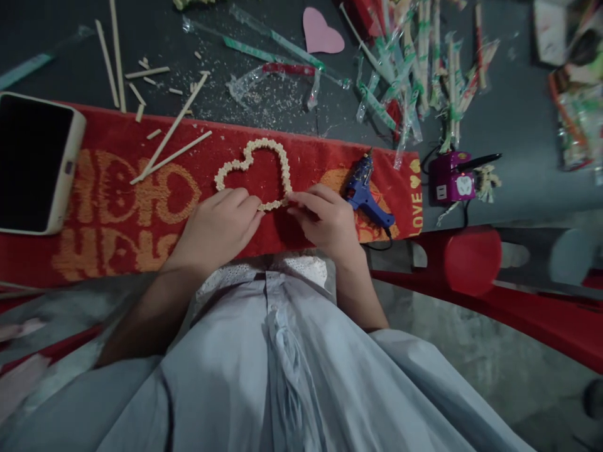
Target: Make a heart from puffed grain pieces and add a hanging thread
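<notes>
Left hand point(225, 221) and right hand point(325, 216), nearly closed, pinch the heart outline point(285, 168), seemingly almost whole; loose sticks point(176, 125) left of it lie unused.

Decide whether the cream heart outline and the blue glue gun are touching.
Apart: the head view shows red cloth between the heart outline and the glue gun.

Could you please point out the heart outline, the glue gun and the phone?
Heart outline point(285, 166): head view, on its right edge.
Glue gun point(362, 191): head view, on its blue body.
Phone point(35, 164): head view, on its dark screen.
</notes>
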Motion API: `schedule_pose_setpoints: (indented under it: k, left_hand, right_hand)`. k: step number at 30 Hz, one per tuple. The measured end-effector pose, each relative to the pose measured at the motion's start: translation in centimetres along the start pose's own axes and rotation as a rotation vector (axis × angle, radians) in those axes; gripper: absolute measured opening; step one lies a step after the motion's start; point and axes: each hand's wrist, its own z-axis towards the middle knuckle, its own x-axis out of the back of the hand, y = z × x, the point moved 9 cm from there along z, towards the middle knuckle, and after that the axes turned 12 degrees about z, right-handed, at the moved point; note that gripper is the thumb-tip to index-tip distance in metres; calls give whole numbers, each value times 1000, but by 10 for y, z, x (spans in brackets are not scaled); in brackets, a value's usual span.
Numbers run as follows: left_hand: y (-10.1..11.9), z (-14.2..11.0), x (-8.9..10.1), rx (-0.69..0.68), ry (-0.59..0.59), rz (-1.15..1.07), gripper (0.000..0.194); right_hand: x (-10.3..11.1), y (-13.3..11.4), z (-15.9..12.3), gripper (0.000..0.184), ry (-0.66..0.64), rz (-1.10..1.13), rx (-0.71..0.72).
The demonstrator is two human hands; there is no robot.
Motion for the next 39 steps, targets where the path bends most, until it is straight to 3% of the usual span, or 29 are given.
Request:
schedule_pose_setpoints:
  k: [4, 15, 24, 39]
  left_hand:
    - [5, 3, 0, 12, -54, 46, 19]
    - [14, 14, 0, -35, 13, -19, 29]
    - [17, 17, -4, -58, -10, -1, 30]
    - [21, 15, -7, -66, 58, 80, 27]
  right_hand:
    - [-13, 0, 1, 30, -114, -64, 10]
    - [-21, -3, 22, 30, -375, -97, -27]
    - [-26, -6, 29, 36, -452, -77, 3]
    - [-30, -7, 33, 37, -506, -68, 11]
